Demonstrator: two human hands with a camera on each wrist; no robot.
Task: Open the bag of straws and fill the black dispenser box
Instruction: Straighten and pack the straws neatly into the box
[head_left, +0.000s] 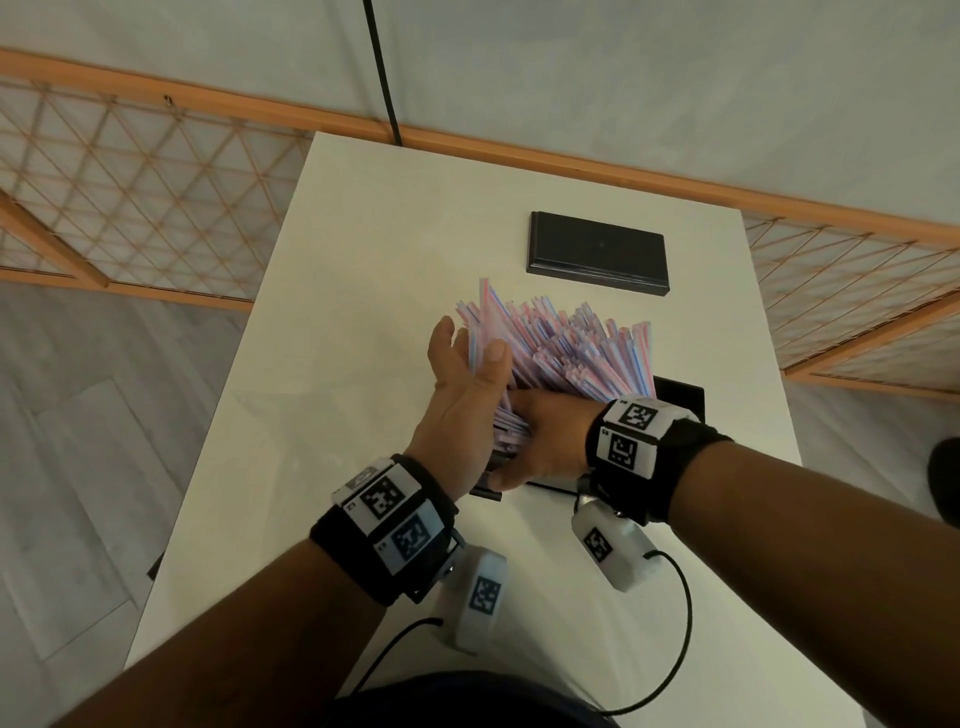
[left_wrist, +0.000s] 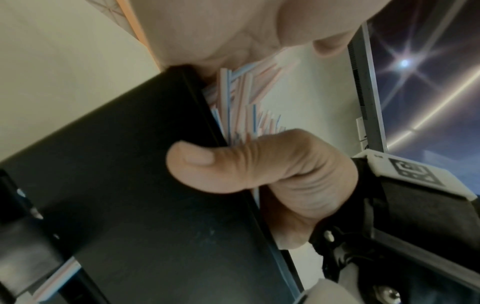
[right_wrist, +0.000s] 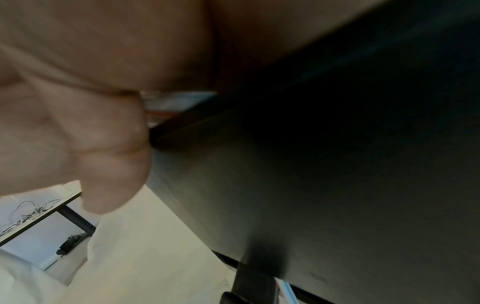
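Observation:
A thick bundle of pink-and-blue striped straws (head_left: 571, 348) stands tilted in the black dispenser box (head_left: 680, 395), fanning out above its rim. My left hand (head_left: 467, 374) is against the bundle's left edge, fingers straight up and thumb lying across the near straws. My right hand (head_left: 511, 441) reaches across the box's near side. Its thumb (left_wrist: 207, 164) presses on the outer black wall (left_wrist: 130, 195), and its other fingers are hidden behind the straws (left_wrist: 241, 102). The right wrist view shows only my palm (right_wrist: 78, 102) against the dark box (right_wrist: 311, 185).
The box's flat black lid (head_left: 597, 249) lies at the far side of the white table (head_left: 363, 234). A faint clear plastic film (head_left: 311, 410) lies left of my hands. Wooden lattice screens (head_left: 130, 197) stand beyond the table on both sides.

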